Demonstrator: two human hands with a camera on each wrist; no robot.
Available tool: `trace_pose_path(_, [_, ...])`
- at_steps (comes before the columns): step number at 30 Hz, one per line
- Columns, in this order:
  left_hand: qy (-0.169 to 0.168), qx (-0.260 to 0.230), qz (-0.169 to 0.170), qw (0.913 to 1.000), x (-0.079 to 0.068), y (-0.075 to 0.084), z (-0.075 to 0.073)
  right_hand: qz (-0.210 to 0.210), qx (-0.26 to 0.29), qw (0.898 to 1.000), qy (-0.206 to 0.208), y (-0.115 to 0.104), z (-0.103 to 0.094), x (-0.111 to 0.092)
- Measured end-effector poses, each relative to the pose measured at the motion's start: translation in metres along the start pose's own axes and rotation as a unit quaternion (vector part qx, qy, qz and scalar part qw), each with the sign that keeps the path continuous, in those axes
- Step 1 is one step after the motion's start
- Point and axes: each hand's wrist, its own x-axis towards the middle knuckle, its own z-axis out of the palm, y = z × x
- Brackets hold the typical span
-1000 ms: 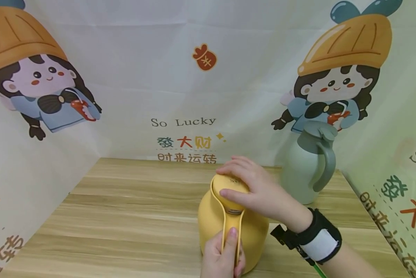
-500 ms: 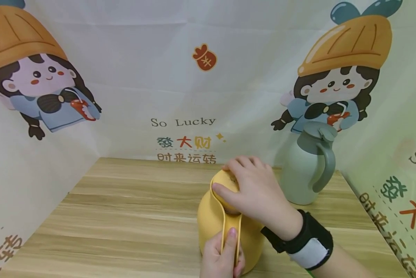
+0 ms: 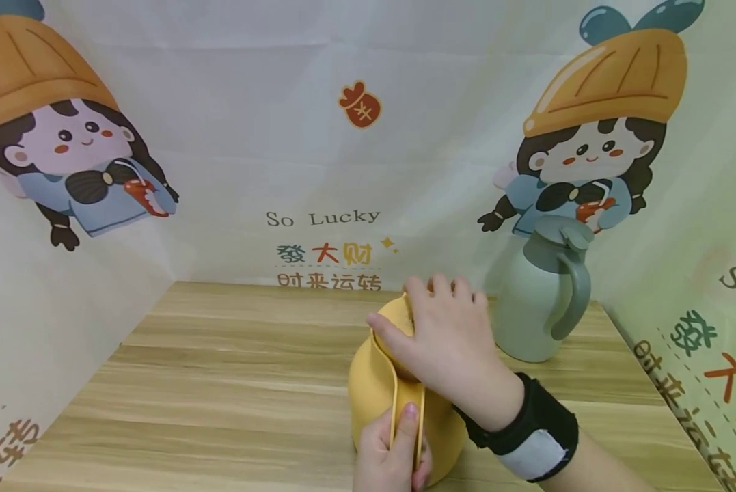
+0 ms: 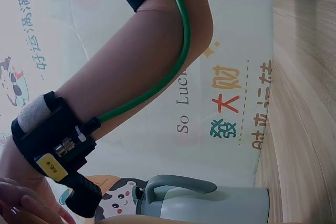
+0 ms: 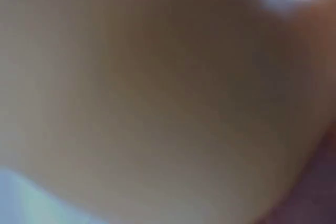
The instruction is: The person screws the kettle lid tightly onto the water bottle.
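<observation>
A yellow thermos jug [image 3: 365, 391] stands on the wooden table in the head view, its handle toward me. My left hand [image 3: 387, 452] grips that handle, thumb lying along its top. Over the jug's rounded lid [image 3: 394, 320] lies my right hand [image 3: 450, 342]; the thumb is at the near left edge and the fingers reach over the far side. Much of the lid is hidden beneath the palm. A blurred brownish surface, too close to make out, fills most of the right wrist view.
A grey-green thermos jug [image 3: 524, 311] stands behind and right of the yellow one. The wooden table [image 3: 220, 383] stretches left, with a printed cloth backdrop [image 3: 244, 137] around it. A strap with a camera [image 4: 58, 140] and green cable is on the right wrist.
My right hand has turned on the lid, its fingers swinging to the right and its thumb shifting left toward the rim. The left hand keeps its grip on the handle.
</observation>
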Motion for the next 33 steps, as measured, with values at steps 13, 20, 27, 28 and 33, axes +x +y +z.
trace_pose_path(13, [0.006, 0.008, -0.008, 0.9999, 0.000, 0.000, -0.002, -0.272, 0.353, 0.869, -0.216, 0.072, -0.008, 0.050])
trace_pose_path(20, [0.017, 0.009, -0.035, 0.9992, 0.000, 0.001, 0.000, -0.284, 0.387, 0.835, -0.268, 0.076, 0.012, 0.054])
trace_pose_path(27, [0.016, 0.002, -0.025, 0.9996, -0.001, 0.001, -0.001, -0.254, 0.393, 0.850, -0.244, 0.073, 0.014, 0.046])
trace_pose_path(28, [0.013, 0.000, -0.022, 0.9997, -0.001, 0.000, -0.001, -0.244, 0.392, 0.854, -0.239, 0.072, 0.014, 0.044])
trace_pose_path(33, [0.003, -0.004, -0.011, 0.9999, -0.001, -0.001, -0.001, -0.200, 0.389, 0.873, -0.215, 0.068, 0.014, 0.034])
